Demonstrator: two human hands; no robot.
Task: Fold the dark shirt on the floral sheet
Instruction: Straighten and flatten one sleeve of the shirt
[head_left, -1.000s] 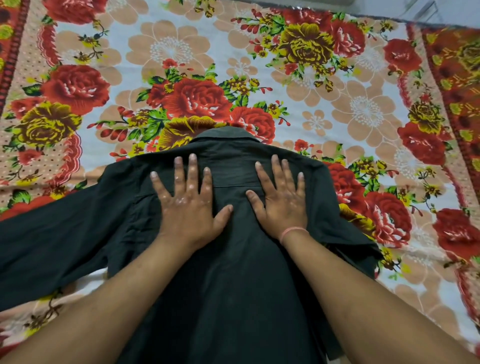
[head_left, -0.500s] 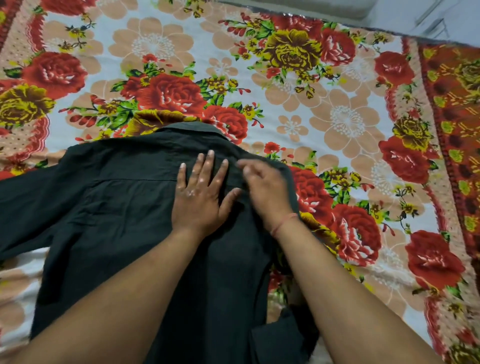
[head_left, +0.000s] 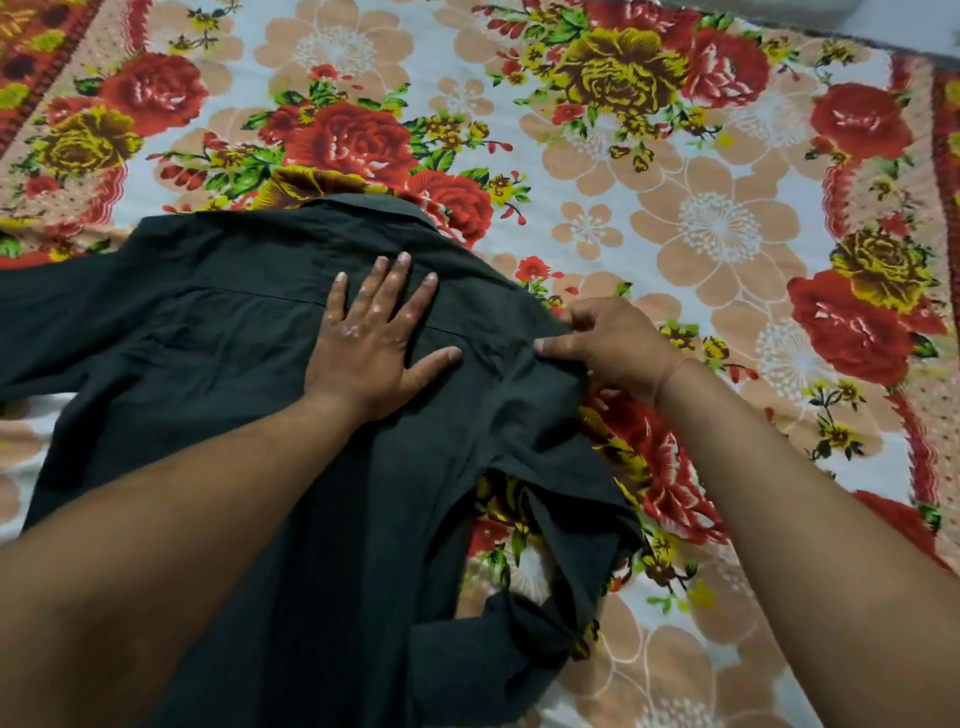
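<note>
Head view, sleeve (head_left: 519, 649): right one bunched nearest, beside the body; it should go flat inside the fold.
Shirt (head_left: 249, 426): spread on the floral sheet (head_left: 727, 223), right side rumpled.
Left hand (head_left: 371, 345): fingers straight, flat on the upper back; best used as an anchor along the fold line.
Right hand (head_left: 608, 345): pinching the shoulder edge; draw it over evenly, without dragging the body.
Collar (head_left: 363, 208): far end; a guide for squareness.

The dark cloth shirt (head_left: 234, 364) lies on the floral bedsheet (head_left: 701, 234), collar at the far end. The left hand (head_left: 374, 343) rests on its middle. The right hand (head_left: 608, 348), just to the right, grips its right shoulder edge.
</note>
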